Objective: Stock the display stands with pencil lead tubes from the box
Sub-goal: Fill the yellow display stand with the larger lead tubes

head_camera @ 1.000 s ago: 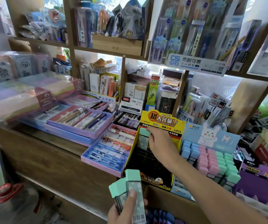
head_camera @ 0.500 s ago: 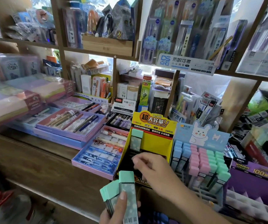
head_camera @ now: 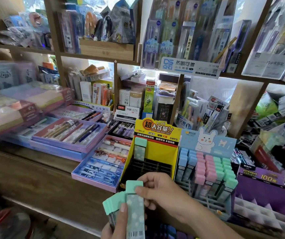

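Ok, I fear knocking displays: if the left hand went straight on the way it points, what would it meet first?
Likely the front edge of the yellow stand, just beyond the mint tubes the left hand holds; the right hand pinches the front one's cap. Depth is unclear.

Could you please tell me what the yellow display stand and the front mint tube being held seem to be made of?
The yellow display stand is likely printed cardboard, slightly glossy: flat folded panels carry print. The front mint tube looks like plastic: an opaque matte cap over a smooth cloud-patterned body, possibly translucent, with a barcode.
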Tool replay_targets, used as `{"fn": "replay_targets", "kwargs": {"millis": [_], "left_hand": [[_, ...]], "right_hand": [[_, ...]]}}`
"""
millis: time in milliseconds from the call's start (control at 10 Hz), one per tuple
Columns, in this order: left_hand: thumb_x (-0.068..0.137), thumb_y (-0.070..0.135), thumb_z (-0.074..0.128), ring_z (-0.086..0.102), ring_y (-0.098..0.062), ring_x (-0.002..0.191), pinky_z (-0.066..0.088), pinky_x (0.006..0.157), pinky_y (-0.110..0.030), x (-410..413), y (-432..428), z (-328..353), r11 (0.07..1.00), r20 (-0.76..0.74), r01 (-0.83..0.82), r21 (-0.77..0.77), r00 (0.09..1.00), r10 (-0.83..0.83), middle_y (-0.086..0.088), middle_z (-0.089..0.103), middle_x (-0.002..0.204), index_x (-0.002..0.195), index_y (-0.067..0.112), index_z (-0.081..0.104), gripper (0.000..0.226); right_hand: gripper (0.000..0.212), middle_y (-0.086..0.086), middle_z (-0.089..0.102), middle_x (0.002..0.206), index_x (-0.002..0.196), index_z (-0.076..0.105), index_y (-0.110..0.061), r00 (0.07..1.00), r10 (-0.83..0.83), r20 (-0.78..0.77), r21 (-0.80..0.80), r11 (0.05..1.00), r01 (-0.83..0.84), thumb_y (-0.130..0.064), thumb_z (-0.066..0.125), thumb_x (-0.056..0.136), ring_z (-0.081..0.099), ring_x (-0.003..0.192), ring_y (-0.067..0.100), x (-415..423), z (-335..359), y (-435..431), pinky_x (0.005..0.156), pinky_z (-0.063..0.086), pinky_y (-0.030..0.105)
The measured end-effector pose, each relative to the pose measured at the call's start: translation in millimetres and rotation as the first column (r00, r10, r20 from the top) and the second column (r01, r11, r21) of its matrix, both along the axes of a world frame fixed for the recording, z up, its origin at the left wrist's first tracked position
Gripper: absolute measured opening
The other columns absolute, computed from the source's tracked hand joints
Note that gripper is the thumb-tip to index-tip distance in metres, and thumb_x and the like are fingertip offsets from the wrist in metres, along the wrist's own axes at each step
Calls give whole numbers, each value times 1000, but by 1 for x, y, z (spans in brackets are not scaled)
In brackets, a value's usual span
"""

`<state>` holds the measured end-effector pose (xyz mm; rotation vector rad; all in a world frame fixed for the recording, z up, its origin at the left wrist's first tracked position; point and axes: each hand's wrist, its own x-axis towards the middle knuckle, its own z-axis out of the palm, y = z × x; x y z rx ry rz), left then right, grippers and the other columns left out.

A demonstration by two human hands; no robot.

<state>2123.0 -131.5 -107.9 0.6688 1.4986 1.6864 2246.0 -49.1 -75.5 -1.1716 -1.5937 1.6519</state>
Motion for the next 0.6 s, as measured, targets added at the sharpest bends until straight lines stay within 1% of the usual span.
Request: {"fn": "replay_targets", "kwargs": {"millis": [100, 200, 300, 400, 500, 600], "left_hand": [[81, 68, 56, 65, -10, 104, 29, 108, -52, -6, -9, 6, 947, 237, 119, -300, 970, -47, 15, 73, 113, 109, 35, 64, 44], [84, 60, 63, 63, -17, 96, 39, 98, -45, -5, -16, -4, 967, 212, 141, -214, 973, -95, 5, 70, 109, 99, 25, 68, 39], [89, 52, 65, 61, -19, 80, 43, 62, -32, 5, -24, -5, 959, 265, 88, -269, 964, -13, -5, 67, 89, 87, 16, 69, 36], [100, 34, 56, 68, -23, 58, 51, 50, -29, -1, -22, 1, 972, 322, 154, -175, 942, -91, -16, 75, 71, 92, -2, 73, 40], [102, 18, 50, 65, -21, 45, 52, 44, -28, -9, -19, -1, 966, 331, 188, -178, 936, -121, -19, 72, 62, 90, -9, 70, 36], [105, 12, 44, 65, -18, 41, 53, 46, -31, -10, -18, -1, 958, 417, 255, -134, 891, -179, -13, 69, 54, 86, -8, 66, 35]], "right_hand": [[9, 8, 68, 79, 102, 69, -7, 998, -37, -52, -15, 999, 36, -12, 71, 96, 56, 56, 10, 4, 4, 1, 47, 41, 21], [8, 7, 67, 79, 103, 69, -7, 997, -65, -43, 28, 997, 67, -13, 69, 98, 54, 56, 11, 11, 9, 5, 47, 40, 21], [7, 3, 69, 79, 102, 71, -11, 993, -109, -38, 74, 991, 112, -15, 67, 99, 54, 57, 10, 17, 14, 10, 47, 41, 20], [5, -1, 69, 75, 97, 73, -17, 986, -159, -47, 130, 978, 164, -17, 68, 98, 55, 58, 9, 21, 22, 14, 48, 43, 20], [6, -7, 66, 67, 94, 72, -19, 973, -223, -53, 211, 950, 229, -17, 69, 98, 56, 56, 8, 23, 32, 20, 49, 44, 20], [7, -8, 66, 64, 96, 68, -23, 954, -299, -15, 349, 892, 285, -16, 68, 98, 58, 52, 4, 21, 44, 28, 49, 46, 18]]}}
